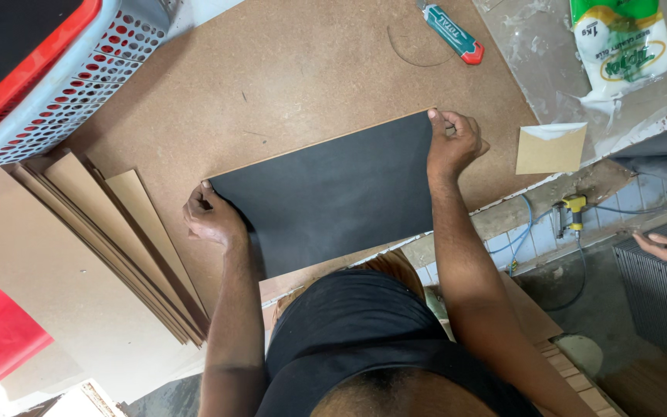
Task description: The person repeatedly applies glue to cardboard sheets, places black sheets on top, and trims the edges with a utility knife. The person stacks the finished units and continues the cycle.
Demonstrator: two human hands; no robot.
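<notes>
You pinch the black sheet at 2 far corners, left hand and right hand, fingers pressed together, squaring it onto the brown board beneath.

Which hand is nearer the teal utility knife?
Right. The right hand grips the black sheet's far corner just below the utility knife; the left hand holds the opposite corner, much farther away.
</notes>
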